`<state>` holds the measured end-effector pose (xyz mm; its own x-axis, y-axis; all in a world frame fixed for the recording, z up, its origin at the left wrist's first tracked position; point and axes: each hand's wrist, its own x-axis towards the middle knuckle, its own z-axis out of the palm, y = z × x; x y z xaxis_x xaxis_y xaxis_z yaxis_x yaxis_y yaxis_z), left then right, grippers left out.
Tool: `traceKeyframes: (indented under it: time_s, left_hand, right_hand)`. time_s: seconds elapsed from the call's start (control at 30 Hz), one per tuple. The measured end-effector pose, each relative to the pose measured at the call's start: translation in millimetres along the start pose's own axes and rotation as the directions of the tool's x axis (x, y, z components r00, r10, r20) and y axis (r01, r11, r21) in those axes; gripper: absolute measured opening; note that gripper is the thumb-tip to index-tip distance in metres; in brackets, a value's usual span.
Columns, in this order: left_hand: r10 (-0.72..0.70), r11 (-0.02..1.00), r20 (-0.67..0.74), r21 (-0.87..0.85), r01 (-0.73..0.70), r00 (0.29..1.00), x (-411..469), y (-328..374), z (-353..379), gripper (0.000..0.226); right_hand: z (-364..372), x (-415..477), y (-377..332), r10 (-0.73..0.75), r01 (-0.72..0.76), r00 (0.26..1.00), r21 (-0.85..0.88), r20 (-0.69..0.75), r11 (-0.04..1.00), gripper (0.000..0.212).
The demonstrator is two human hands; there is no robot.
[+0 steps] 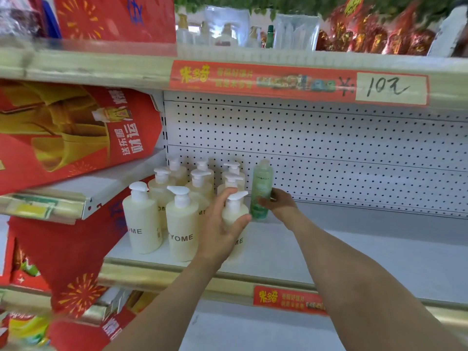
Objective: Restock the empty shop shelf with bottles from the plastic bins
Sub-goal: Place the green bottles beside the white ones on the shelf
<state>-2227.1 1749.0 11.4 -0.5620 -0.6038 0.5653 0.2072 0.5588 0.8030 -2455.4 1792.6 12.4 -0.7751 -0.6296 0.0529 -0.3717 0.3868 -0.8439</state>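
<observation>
Hands both work at the right edge of the bottle cluster. The left hand curls fingers and thumb round a pump bottle in the front row. The right hand grips a green bottle just behind and to its right, which seems to stand upright on the shelf. Each looks held low on the body so it can be nudged tight against its neighbours, and the green one seems to begin a new column beside the cream bottles packed in rows at the shelf's left end. Most of the restocking looks yet to do. Behind runs a white pegboard, overhead a red price strip with glassware above, and gift boxes crowd the left. No bins are in view
</observation>
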Motion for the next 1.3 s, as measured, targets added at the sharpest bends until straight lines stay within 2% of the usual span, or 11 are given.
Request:
traceKeyframes:
  time_s: [0.07, 0.1, 0.23, 0.37, 0.5, 0.6, 0.73, 0.93, 1.07, 1.3]
  left_hand:
    - [-0.002, 1.000, 0.021, 0.021, 0.002, 1.000, 1, -2, -1, 0.058]
    - [0.003, 0.999, 0.029, 0.034, -0.004, 1.000, 3, -3, -2, 0.058]
    - [0.001, 0.997, 0.052, 0.083, -0.005, 0.999, 3, -4, -3, 0.062]
    - [-0.031, 0.991, 0.067, 0.129, 0.022, 0.997, 3, 3, -6, 0.067]
    - [0.003, 0.983, 0.111, 0.180, -0.023, 0.994, -3, 29, -21, 0.087]
    - [0.042, 0.944, 0.091, 0.323, -0.069, 0.995, -8, 56, -41, 0.078]
    - [0.054, 0.811, -0.046, 0.584, -0.017, 0.997, -22, 90, -79, 0.058]
    - [-0.088, 0.651, -0.121, 0.744, 0.149, 0.989, -76, 129, -120, 0.058]
    - [-0.144, 0.572, -0.162, 0.791, 0.215, 0.976, -119, 137, -145, 0.066]
    - [-0.277, 0.562, -0.212, 0.755, 0.337, 0.937, -179, 94, -196, 0.068]
  right_hand:
    - [-3, -11, -7, 0.036, -0.040, 0.995, -0.037, -0.089, 0.999, 0.077]
    - [-5, -18, -12, 0.036, -0.044, 0.990, -0.055, -0.135, 0.998, 0.082]
    - [-21, -57, -32, -0.068, 0.044, 0.973, -0.114, -0.221, 0.993, 0.075]
    - [-39, -107, -51, -0.171, 0.108, 0.961, -0.275, -0.216, 0.955, 0.078]
    - [-56, -148, -71, -0.244, 0.147, 0.945, -0.384, -0.218, 0.912, 0.073]
    - [-65, -173, -86, -0.289, 0.174, 0.934, -0.440, -0.209, 0.881, 0.068]
    - [-67, -209, -109, -0.359, 0.246, 0.919, -0.477, -0.161, 0.844, 0.063]
    - [-38, -260, -128, -0.385, 0.329, 0.923, -0.487, -0.016, 0.809, 0.064]
    - [-8, -295, -131, -0.396, 0.370, 0.916, -0.501, 0.058, 0.782, 0.065]
    - [66, -328, -118, -0.331, 0.384, 0.924, -0.458, 0.193, 0.802, 0.069]
